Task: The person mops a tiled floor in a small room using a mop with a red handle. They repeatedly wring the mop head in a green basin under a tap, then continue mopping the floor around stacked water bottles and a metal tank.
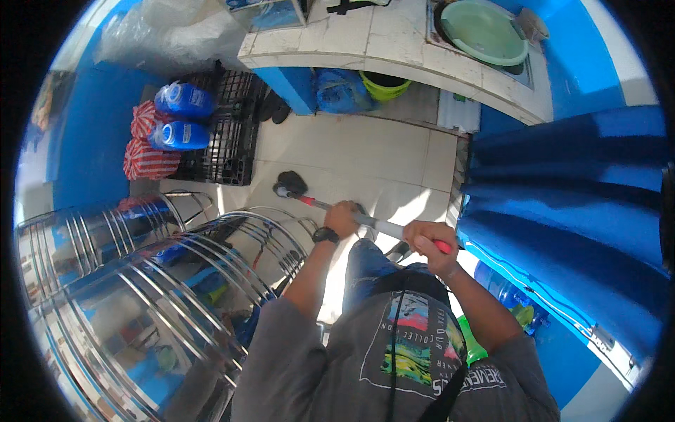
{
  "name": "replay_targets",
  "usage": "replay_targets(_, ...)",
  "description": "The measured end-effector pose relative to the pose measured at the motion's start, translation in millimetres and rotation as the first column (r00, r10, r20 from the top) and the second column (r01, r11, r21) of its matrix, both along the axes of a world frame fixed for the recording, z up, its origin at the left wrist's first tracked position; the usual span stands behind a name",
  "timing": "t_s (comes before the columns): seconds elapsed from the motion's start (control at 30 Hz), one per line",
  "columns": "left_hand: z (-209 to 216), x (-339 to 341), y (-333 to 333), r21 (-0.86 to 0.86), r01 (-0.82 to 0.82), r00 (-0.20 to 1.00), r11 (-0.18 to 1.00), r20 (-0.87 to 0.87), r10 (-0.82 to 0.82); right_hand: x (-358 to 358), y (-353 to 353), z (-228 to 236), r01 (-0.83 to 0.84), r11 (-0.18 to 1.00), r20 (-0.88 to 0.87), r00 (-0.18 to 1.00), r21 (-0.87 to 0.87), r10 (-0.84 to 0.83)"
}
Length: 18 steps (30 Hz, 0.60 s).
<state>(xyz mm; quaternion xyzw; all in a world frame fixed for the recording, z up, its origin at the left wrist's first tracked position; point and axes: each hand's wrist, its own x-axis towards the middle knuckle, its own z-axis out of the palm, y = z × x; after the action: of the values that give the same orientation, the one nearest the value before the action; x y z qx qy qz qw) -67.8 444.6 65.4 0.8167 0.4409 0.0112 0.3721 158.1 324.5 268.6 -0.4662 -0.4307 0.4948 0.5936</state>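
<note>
A mop with a grey-and-red pole (382,226) slants across in front of my body. Its dark head (292,183) rests on the tiled floor, to the left and ahead of me. My left hand (342,219), with a dark watch at the wrist, is wrapped round the middle of the pole. Near the red end of the handle, my right hand (431,245) is closed on it. Part of the pole is covered by my fingers.
Chrome-railed chairs (204,271) stand close on my left. Behind them, a black plastic crate (232,130) has blue containers (184,135) next to it. Ahead is a tiled counter (394,42) with a green basin (485,32). A blue curtain (562,176) hangs at right.
</note>
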Motion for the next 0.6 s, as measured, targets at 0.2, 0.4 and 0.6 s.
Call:
replay_targets(0.2,-43,-75,33,0.119,-0.123,0.915,0.985,-0.37,0.159,-51,42,-78,-0.169,0.985,0.091,0.982,0.016,0.167)
replay_targets(0.4,-53,-69,32,0.117,-0.216,0.956,0.969,-0.175,0.234,-37,39,-68,-0.194,0.98,0.149,0.969,-0.036,0.197)
replay_targets(0.6,-28,61,-42,0.091,-0.144,0.973,0.985,0.194,0.125,54,-53,-2,0.039,0.997,0.172,0.985,-0.069,-0.026)
